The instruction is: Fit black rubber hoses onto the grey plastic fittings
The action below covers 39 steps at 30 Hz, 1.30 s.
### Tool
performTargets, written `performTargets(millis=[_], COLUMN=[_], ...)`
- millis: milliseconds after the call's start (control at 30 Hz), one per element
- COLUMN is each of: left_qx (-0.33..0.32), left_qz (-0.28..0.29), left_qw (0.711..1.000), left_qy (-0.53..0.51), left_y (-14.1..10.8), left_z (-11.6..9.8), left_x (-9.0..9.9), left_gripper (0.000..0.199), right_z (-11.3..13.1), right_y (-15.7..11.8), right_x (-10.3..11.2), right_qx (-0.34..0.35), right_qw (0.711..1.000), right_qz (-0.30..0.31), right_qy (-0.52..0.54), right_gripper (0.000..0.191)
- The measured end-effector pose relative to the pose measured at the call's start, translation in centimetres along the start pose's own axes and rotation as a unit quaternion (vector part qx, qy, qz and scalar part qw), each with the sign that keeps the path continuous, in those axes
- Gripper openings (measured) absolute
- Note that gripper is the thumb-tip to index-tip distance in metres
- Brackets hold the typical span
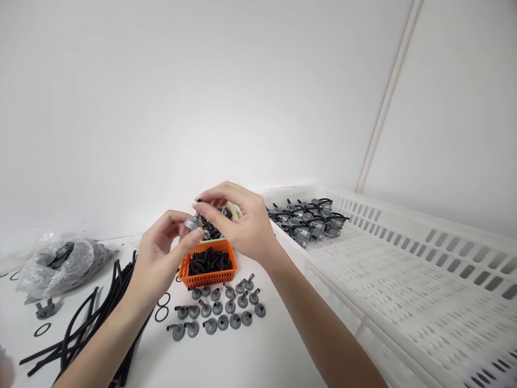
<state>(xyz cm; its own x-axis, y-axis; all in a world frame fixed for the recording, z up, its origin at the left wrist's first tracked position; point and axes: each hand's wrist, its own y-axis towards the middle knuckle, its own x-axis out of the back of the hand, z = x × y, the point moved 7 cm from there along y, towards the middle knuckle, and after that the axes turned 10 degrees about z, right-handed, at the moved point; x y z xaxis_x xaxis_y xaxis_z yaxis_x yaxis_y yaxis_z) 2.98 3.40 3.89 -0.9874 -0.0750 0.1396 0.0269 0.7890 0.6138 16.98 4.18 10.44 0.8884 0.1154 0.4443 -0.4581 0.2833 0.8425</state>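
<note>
Had one grey cap point(193, 222) up in the air over the worktop point(226, 364). Left grip point(161, 248) was narrow, thumb and fingers on the wide rim, so the spout stayed free and pointed up. Right grip point(240, 221) was narrow too, fingertips pinched at the spout's top, where a dark tip point(199, 201) showed. Couldn't tell if that tip was a separate tube; my fingers hid the joint. Split made sense: left steadied the body, right had the small end.

Orange basket point(208, 280) of short black tubes point(210, 261) sat just below my hands, probably for short reach. Tub point(233, 209) of dark fittings point(214, 220) was right behind it, partly blocked by my right grip.

More caps point(216, 307) stood in loose rows in front of the basket, most wide side down, I'd guess because that face is stable. Spouts pointed all ways, so direction likely didn't matter there.

Long hoses point(117, 285) ran under my left forearm, rings point(161, 307) flat beside them, bubble-wrap bag point(76, 269) further left; loosely parked, I'd say. White crate point(383, 302) on the right held assemblies point(317, 222) bunched at its far left end, presumably to save room.
</note>
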Motion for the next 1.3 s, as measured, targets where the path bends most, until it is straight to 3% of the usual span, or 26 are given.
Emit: performTargets(millis=[133,167,267,400,567,667,833,1000,1233,1300], left_qx=[0.042,0.046,0.022,-0.011,0.033,0.013,0.005,0.042,0.035,0.040], left_qz=[0.023,0.029,0.010,-0.023,-0.008,-0.008,0.002,0.013,0.031,0.013], left_qw=[0.999,0.998,0.999,1.000,0.997,0.997,1.000,0.998,0.997,0.996], left_qy=[-0.018,-0.033,-0.049,-0.014,-0.066,-0.080,0.000,-0.033,-0.067,-0.082], left_y=[-0.1,-0.1,0.0,-0.1,0.1,0.3,0.1,0.2,0.2,0.2], left_z=[0.6,0.8,0.5,-0.2,0.8,0.6,-0.1,0.7,0.6,0.6], left_x=[-0.1,-0.2,-0.1,0.3,0.5,0.4,0.1,0.2,-0.3,0.0], left_gripper=[0.069,0.071,0.042,0.026,0.064,0.044,0.027,0.060,0.030,0.033], right_z=[-0.1,-0.1,-0.1,-0.1,-0.1,-0.1,-0.1,-0.3,-0.2,-0.2], right_y=[0.0,0.0,0.0,0.0,0.0,0.0,0.0,0.0,0.1,0.0], right_x=[0.0,0.0,0.0,0.0,0.0,0.0,0.0,0.1,-0.1,0.0], right_qx=[-0.006,-0.006,-0.001,-0.006,-0.011,-0.010,-0.007,-0.017,-0.007,-0.010], right_qw=[1.000,1.000,1.000,1.000,1.000,1.000,1.000,1.000,1.000,1.000], right_qz=[0.001,0.003,0.008,0.005,-0.002,0.000,-0.001,-0.009,0.008,0.005], right_qy=[-0.002,-0.005,-0.006,-0.007,-0.011,-0.008,-0.002,-0.008,-0.013,-0.018], right_gripper=[0.011,0.011,0.012,0.011,0.011,0.010,0.009,0.010,0.010,0.011])
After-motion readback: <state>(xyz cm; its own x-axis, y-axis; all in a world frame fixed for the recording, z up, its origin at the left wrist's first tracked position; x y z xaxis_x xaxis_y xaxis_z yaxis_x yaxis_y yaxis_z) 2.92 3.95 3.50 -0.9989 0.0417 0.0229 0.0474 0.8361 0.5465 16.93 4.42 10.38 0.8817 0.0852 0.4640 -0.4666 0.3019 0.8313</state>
